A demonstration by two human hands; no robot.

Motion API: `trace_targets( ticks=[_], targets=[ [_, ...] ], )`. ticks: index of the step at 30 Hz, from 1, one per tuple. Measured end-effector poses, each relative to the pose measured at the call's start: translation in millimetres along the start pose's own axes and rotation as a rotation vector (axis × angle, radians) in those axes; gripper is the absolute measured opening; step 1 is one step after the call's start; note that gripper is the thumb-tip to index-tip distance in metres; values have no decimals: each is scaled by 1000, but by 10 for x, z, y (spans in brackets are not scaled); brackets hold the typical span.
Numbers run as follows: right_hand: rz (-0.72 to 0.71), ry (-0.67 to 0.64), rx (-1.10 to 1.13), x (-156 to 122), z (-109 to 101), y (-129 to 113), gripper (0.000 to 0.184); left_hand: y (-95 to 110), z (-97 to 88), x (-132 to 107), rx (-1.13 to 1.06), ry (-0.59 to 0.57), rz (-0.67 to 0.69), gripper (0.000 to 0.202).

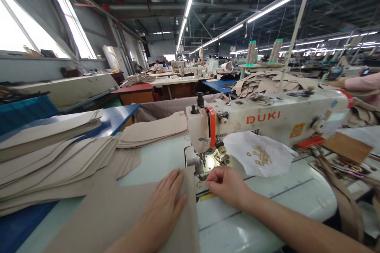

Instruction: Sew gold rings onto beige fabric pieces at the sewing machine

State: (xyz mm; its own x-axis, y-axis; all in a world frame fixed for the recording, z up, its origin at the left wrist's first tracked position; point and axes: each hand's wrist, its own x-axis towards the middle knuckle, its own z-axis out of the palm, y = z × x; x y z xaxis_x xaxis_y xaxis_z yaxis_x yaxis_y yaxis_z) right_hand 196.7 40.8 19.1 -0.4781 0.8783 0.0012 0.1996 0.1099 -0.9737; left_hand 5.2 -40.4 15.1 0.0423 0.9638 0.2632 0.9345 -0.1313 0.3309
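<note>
Close in front of a white sewing machine (pixel 234 116), the right hand (pixel 227 186) pinches a small ring (pixel 197 185) between closed fingertips; the left hand (pixel 162 209) lies open and flat, gripping nothing, on a beige fabric panel (pixel 103 209)

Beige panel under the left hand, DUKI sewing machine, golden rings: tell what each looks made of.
Beige panel: probably fabric or soft sheet material, matte, from its dull, even surface. Sewing machine: likely painted metal, smooth, slightly glossy, with soft highlights and dark marks. Golden rings: probably metal, perhaps plated, from their yellowish glints; too small to be sure.
</note>
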Motion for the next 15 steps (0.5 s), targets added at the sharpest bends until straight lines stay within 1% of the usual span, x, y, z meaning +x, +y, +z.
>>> trace_targets(
  ticks=[2,4,8,10,12,13,15],
  targets=[
    [73,-49,33,20,-14,-26,11,31,77,-57,96,-27,28,48],
    [152,-103,64,66,4,-71,12,103,150,-94,144,-3,26,48],
    [270,-181,78,201,66,-184,17,207,233,-124,151,13,11,49],
    [305,-214,66,257,75,-228,19,206,235,-123,126,34,-23,50],
    [330,-241,49,292,68,-255,22,193,208,-104,83,82,-51,48],
    [338,-253,39,303,61,-263,23,190,187,-84,59,110,-44,45],
    [350,-273,16,316,48,-269,26,201,138,-20,17,148,20,35]
  ],
)
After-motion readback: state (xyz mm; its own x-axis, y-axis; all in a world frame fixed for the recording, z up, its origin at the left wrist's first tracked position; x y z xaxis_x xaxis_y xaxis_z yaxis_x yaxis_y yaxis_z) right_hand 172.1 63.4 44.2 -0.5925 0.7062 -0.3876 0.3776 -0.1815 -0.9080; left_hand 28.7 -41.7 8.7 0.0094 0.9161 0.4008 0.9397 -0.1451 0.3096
